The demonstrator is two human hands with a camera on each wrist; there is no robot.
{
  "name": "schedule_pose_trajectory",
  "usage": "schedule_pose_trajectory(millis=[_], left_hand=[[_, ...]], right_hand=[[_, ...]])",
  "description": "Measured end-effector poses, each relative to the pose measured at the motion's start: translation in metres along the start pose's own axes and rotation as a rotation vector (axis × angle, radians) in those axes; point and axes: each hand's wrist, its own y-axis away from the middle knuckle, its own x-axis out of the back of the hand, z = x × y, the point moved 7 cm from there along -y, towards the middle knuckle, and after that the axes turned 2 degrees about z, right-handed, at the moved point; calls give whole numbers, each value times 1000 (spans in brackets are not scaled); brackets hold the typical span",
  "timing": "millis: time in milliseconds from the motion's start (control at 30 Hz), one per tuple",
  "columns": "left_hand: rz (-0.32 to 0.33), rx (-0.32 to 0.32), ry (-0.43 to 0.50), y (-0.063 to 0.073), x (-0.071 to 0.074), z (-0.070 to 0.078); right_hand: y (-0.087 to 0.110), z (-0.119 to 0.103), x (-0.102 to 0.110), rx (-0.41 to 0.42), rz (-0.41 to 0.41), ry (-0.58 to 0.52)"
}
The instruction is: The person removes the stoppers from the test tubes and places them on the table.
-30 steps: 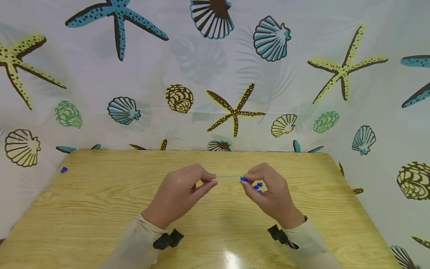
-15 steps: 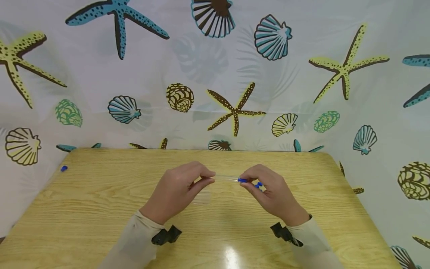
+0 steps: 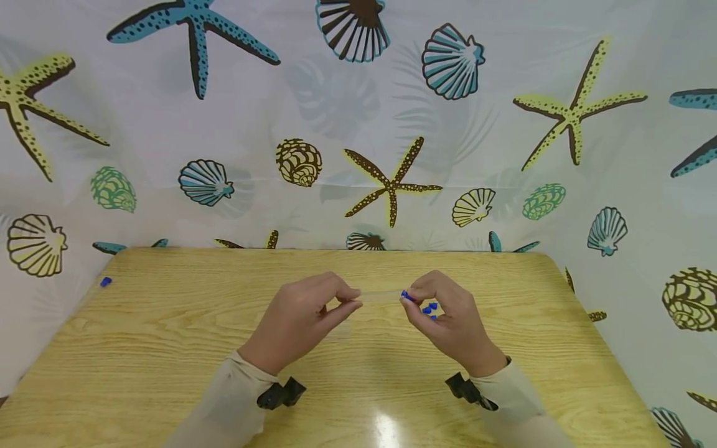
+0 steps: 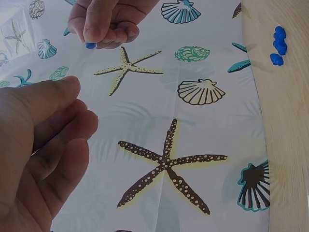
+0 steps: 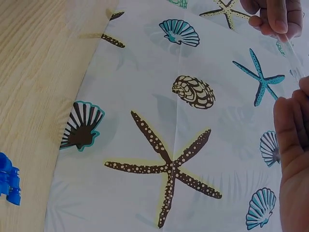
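Observation:
A clear thin tube (image 3: 381,296) spans level between the two hands above the table. My left hand (image 3: 305,314) pinches its left end between thumb and fingers. At the other end a small blue cap (image 3: 406,295) is pinched by my right hand (image 3: 450,320); the fingers hide how far it sits on the tube. The cap's blue tip (image 4: 91,46) also shows under the right thumb in the left wrist view. Several loose blue caps (image 3: 429,308) lie on the table just beyond the right hand, partly hidden by it.
The light wooden table (image 3: 168,373) ends at a white sheet (image 3: 252,112) printed with shells and starfish. One more small blue piece (image 3: 106,282) lies near the far left corner. Something faint and transparent (image 3: 338,330) lies beside the left hand.
Half a second ago the tube tilted slightly down to the right and both hands sat a little differently; now it is level again. Both hands keep their pinch throughout.

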Motion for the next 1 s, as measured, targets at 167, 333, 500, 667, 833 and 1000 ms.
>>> schedule_pose_trajectory(millis=[167, 333, 500, 667, 833, 1000], left_hand=[[10, 5, 11, 1, 1, -3], [20, 14, 17, 2, 3, -6], [24, 15, 18, 2, 4, -8], [31, 13, 12, 2, 3, -9], [9, 6, -4, 2, -1, -7], [3, 24, -8, 2, -2, -8]], right_hand=[[0, 3, 2, -53, -17, 7], [0, 4, 0, -69, -42, 2], [1, 5, -2, -75, -84, 18], [2, 7, -3, -68, -92, 42], [2, 8, 1, -90, -37, 87], [1, 8, 2, -97, -31, 81]])
